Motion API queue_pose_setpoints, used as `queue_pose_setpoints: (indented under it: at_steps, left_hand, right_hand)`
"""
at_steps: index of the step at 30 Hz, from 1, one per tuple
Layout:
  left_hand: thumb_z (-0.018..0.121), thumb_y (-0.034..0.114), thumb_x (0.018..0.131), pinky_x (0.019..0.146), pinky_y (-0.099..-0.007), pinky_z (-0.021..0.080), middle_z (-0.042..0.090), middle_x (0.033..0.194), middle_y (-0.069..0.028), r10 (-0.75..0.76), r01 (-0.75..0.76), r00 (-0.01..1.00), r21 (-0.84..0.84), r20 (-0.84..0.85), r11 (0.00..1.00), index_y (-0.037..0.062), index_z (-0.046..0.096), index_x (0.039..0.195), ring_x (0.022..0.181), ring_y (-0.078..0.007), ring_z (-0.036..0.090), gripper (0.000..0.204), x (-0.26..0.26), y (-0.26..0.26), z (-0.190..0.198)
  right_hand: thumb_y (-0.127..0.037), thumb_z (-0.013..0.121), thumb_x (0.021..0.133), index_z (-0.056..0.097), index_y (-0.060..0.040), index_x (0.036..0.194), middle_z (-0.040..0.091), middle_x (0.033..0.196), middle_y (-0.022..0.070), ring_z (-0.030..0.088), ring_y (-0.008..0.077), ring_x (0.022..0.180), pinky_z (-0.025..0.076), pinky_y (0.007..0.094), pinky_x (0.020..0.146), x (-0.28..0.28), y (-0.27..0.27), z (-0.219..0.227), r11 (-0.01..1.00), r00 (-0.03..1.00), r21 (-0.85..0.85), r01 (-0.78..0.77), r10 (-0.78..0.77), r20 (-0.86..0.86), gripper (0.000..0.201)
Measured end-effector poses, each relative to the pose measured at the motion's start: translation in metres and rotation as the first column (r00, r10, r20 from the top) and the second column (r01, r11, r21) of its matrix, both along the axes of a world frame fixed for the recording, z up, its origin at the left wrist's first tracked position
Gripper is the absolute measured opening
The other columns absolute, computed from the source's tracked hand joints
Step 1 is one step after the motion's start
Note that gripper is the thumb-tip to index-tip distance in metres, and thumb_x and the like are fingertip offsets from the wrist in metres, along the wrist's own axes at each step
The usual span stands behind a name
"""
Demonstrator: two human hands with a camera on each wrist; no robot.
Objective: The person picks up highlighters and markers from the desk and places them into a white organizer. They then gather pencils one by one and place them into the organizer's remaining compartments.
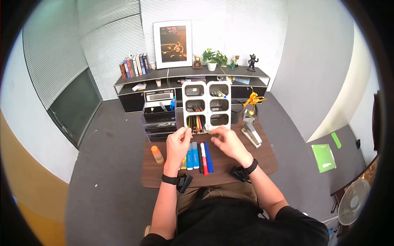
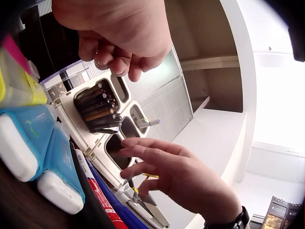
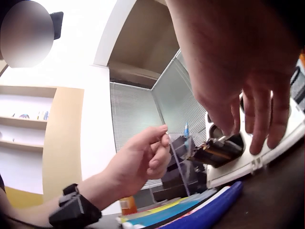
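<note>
Above the desk's front half, my left hand (image 1: 178,143) has its fingers curled in, with nothing visible in its grip. My right hand (image 1: 229,142) hovers with loosely extended fingers before the right column of a white compartment organizer (image 1: 207,107). Dark pencils (image 2: 97,107) fill one compartment. Between the hands and my body lie blue highlighters (image 1: 192,158) with white ends, partly hidden yellow highlighter (image 1: 183,164), a black marker (image 1: 200,162), a red-and-white marker (image 1: 204,158) and a blue marker (image 1: 209,158), side by side.
An orange-capped bottle (image 1: 157,155) stands at the desk's left. Behind it is a clear-and-black drawer unit (image 1: 160,127). To the right are a stapler (image 1: 251,135) and a golden figurine (image 1: 253,100). A low shelf (image 1: 164,74) stands beyond the desk.
</note>
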State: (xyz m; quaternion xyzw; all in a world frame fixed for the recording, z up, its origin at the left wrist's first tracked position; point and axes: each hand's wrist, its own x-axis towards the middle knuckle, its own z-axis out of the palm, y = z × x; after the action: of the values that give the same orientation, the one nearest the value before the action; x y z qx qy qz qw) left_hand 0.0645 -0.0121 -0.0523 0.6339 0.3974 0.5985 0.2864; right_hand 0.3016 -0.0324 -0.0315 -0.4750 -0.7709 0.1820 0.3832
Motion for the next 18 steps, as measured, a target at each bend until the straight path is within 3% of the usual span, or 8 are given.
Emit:
queue_pose_setpoints:
  at_steps: [3, 4, 7, 9, 11, 13, 15, 18]
  left_hand:
    - [0.065, 0.016, 0.112, 0.052, -0.0267, 0.032, 0.055, 0.062, 0.0033, 0.003, -0.003, 1.000, -0.011, -0.004, 1.000, -0.0018, 0.065, 0.082, 0.059, -0.0012, 0.045, 0.034, -0.001, -0.007, 0.008]
    - [0.065, 0.016, 0.112, 0.052, -0.0267, 0.032, 0.055, 0.062, 0.0033, 0.017, -0.016, 1.000, -0.010, 0.017, 1.000, -0.0018, 0.065, 0.082, 0.059, -0.0012, 0.045, 0.034, -0.002, -0.006, 0.008]
    - [0.066, 0.015, 0.111, 0.054, -0.0269, 0.036, 0.059, 0.065, 0.0017, 0.001, -0.001, 1.000, 0.010, -0.013, 1.000, -0.0038, 0.066, 0.084, 0.062, -0.0014, 0.048, 0.033, 0.001, -0.003, -0.001]
    - [0.070, 0.018, 0.109, 0.055, -0.0308, 0.043, 0.065, 0.064, -0.0078, 0.003, -0.003, 1.000, 0.023, -0.007, 1.000, -0.0043, 0.067, 0.087, 0.058, -0.0073, 0.055, 0.031, 0.000, 0.002, -0.003]
    - [0.070, 0.019, 0.109, 0.055, -0.0316, 0.044, 0.065, 0.064, -0.0086, 0.020, -0.020, 1.000, 0.041, 0.020, 0.999, -0.0040, 0.067, 0.086, 0.057, -0.0085, 0.055, 0.032, 0.003, 0.001, -0.003]
    - [0.070, 0.020, 0.108, 0.055, -0.0324, 0.044, 0.065, 0.064, -0.0093, 0.038, -0.041, 0.998, 0.060, 0.053, 0.997, -0.0036, 0.068, 0.086, 0.056, -0.0097, 0.055, 0.032, 0.000, 0.000, 0.000]
    - [0.067, 0.014, 0.110, 0.058, -0.0271, 0.043, 0.064, 0.069, -0.0013, 0.006, -0.007, 0.999, -0.009, -0.051, 1.000, -0.0055, 0.067, 0.088, 0.065, -0.0027, 0.054, 0.030, -0.002, -0.002, 0.003]
    - [0.067, 0.014, 0.110, 0.057, -0.0273, 0.042, 0.064, 0.069, -0.0019, 0.002, -0.003, 0.999, -0.013, -0.052, 1.000, -0.0056, 0.067, 0.088, 0.065, -0.0029, 0.054, 0.029, -0.004, -0.003, 0.004]
  right_hand:
    - [-0.006, 0.075, 0.097, 0.070, -0.0047, 0.126, 0.062, 0.133, 0.0149, 0.074, 0.0267, 0.090, 0.060, 0.0419, 0.083, 0.009, 0.007, 0.021, 0.925, 0.975, 0.308, 0.221, -0.212, -0.062, 0.029]
    - [-0.005, 0.075, 0.097, 0.068, -0.0060, 0.131, 0.055, 0.143, 0.0155, 0.072, 0.0286, 0.101, 0.061, 0.0438, 0.086, 0.012, 0.008, 0.032, 0.916, 0.961, 0.297, 0.269, -0.277, -0.016, 0.034]
    - [-0.005, 0.073, 0.098, 0.064, -0.0042, 0.145, 0.048, 0.162, 0.0167, 0.069, 0.0325, 0.114, 0.060, 0.0432, 0.096, 0.024, 0.029, 0.052, 0.901, 0.973, 0.406, 0.152, -0.210, 0.101, 0.048]
    - [-0.004, 0.072, 0.099, 0.062, -0.0039, 0.148, 0.048, 0.164, 0.0165, 0.068, 0.0329, 0.118, 0.059, 0.0422, 0.097, 0.028, 0.042, 0.056, 0.909, 0.969, 0.394, 0.137, -0.206, 0.139, 0.050]
    - [-0.003, 0.071, 0.100, 0.061, -0.0036, 0.151, 0.048, 0.165, 0.0163, 0.068, 0.0333, 0.121, 0.059, 0.0412, 0.099, 0.026, 0.049, 0.058, 0.917, 0.966, 0.384, 0.109, -0.189, 0.178, 0.052]
    - [0.001, 0.068, 0.101, 0.060, -0.0031, 0.153, 0.051, 0.162, 0.0165, 0.066, 0.0331, 0.129, 0.059, 0.0384, 0.100, 0.024, 0.049, 0.058, 0.926, 0.983, 0.344, 0.153, -0.179, 0.046, 0.053]
    - [0.006, 0.064, 0.102, 0.062, -0.0031, 0.150, 0.055, 0.157, 0.0182, 0.066, 0.0331, 0.131, 0.059, 0.0373, 0.099, 0.024, 0.045, 0.052, 0.848, 0.980, 0.496, 0.188, -0.197, -0.033, 0.049]
    - [0.010, 0.066, 0.100, 0.069, -0.0032, 0.139, 0.062, 0.148, 0.0178, 0.067, 0.0307, 0.128, 0.063, 0.0361, 0.092, 0.029, 0.021, 0.058, 0.718, 0.952, 0.631, 0.294, -0.279, -0.126, 0.042]
